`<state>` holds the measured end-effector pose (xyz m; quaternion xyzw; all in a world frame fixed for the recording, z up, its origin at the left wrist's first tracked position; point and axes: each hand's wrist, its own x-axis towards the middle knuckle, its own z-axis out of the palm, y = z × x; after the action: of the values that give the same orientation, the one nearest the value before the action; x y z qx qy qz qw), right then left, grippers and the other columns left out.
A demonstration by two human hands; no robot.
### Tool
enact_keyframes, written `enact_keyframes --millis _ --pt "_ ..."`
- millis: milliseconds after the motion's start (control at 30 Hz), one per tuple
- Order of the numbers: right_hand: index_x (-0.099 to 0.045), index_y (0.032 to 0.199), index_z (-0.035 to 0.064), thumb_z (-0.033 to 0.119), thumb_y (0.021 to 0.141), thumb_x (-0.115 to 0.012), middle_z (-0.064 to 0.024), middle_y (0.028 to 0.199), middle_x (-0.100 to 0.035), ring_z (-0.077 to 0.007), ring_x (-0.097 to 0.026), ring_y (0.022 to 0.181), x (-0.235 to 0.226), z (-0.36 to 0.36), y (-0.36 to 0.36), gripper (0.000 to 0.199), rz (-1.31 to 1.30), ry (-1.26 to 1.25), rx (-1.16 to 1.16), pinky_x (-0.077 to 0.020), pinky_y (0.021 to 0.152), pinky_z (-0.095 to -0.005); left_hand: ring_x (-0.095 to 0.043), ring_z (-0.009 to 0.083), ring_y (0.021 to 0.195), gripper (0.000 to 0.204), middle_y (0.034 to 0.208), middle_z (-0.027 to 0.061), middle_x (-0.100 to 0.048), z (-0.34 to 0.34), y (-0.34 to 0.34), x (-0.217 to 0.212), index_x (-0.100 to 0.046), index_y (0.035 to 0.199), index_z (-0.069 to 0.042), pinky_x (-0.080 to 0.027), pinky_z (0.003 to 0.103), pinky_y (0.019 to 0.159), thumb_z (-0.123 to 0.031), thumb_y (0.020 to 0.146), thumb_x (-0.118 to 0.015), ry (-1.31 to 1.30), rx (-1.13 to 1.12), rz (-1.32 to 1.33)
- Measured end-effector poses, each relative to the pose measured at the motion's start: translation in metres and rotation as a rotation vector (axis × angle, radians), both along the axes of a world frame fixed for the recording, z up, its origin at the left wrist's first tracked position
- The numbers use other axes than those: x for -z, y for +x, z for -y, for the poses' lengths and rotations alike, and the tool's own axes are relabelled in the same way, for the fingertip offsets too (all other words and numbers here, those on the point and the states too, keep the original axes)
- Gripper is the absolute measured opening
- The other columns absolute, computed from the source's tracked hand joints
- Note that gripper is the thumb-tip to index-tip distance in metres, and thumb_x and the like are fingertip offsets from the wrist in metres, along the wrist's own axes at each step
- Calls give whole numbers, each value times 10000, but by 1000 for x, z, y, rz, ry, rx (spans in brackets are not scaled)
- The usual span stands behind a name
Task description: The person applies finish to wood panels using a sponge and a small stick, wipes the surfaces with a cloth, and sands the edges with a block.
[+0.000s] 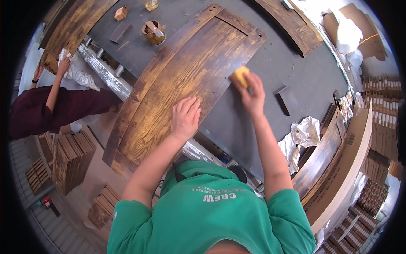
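Note:
A long brown-stained wooden panel (169, 93) with a recessed middle lies diagonally across the grey worktable, its near end past the table's edge. My left hand (186, 115) rests flat on its grain near the right-hand border, fingers stretched out and holding nothing. In my right hand (253, 94) is a yellow sponge (240, 77), gripped between thumb and fingers at the panel's right edge. Whether the sponge touches the wood, I cannot tell. Beyond the panel's left side stands a stain-smeared can (153, 34) with a flat piece lying across its mouth.
At left, a co-worker in a dark red top (46, 108) holds a white cloth against another panel (76, 25). A dark angled piece (282, 100) and crumpled cloth (305, 132) lie on the table's right. Another panel (292, 25) lies far right; stacked boards (72, 158) stand lower left.

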<state>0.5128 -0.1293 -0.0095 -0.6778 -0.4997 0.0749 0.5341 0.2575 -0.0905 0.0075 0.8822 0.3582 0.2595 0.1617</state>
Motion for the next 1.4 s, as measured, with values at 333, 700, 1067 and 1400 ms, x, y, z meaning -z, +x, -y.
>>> enact_keyframes --millis 333,700,1067,1400 --pt "-584 1174 51 113 810 -724 -107 1168 -573 -222 -574 1055 4 -21 26 395 -173 54 152 -484 867 -307 -514 272 1116 303 1161 98 -575 0 1 2 -611 1141 -46 -378 413 917 -143 854 -594 28 9 5" --pt "-626 1157 74 96 754 -771 -177 1206 -563 -313 -546 1150 -28 63 -88 429 -107 -164 -156 -453 964 -370 -518 270 1124 299 1167 99 -582 0 -4 -1 -613 1145 -49 -379 404 924 -124 857 -583 9 -2 27" --pt "-646 1135 96 48 702 -783 -172 1199 -559 -343 -550 1104 -20 75 -100 457 29 -184 -272 -469 935 -386 -512 252 1140 379 1153 84 -601 -5 -8 9 -605 1167 -75 -378 389 942 -7 801 -538 -119 -21 148" --pt "-633 1151 92 35 709 -763 -168 1190 -564 -356 -553 1079 -24 73 -98 464 47 -183 -298 -467 931 -392 -526 268 1107 460 1100 90 -629 -4 -10 16 -599 1212 -108 -389 390 931 48 787 -523 -194 -49 224"
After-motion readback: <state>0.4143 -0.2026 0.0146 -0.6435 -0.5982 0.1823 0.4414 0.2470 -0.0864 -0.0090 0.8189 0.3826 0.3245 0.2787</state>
